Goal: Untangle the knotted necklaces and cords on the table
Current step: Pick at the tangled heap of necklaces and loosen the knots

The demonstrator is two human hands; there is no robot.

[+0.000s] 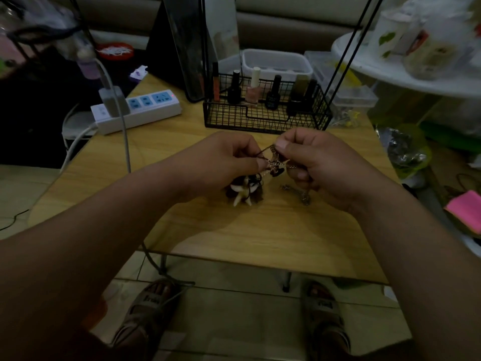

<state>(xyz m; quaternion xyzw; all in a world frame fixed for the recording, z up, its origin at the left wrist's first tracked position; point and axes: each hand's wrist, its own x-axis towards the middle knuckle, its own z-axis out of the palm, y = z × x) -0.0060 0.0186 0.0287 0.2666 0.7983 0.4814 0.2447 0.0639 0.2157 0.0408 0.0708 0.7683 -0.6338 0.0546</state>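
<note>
Between my hands, just above the wooden table [234, 235], hangs a knot of thin chains and dark cords [274, 162]. My left hand [221, 162] pinches its left side with thumb and fingertips. My right hand [312, 157] pinches the top and right side, thumb on a brown cord. Below the knot dangles a pendant cluster with white tooth-shaped pieces and dark beads [243, 191], touching or just over the table. A silvery chain end [299, 194] trails onto the table under my right hand.
A black wire basket [265, 123] with several nail polish bottles stands just behind my hands. A white power strip [138, 110] with a plugged charger and cable lies at the back left. A dark standing mirror [182, 48] is behind. Clutter sits right of the table.
</note>
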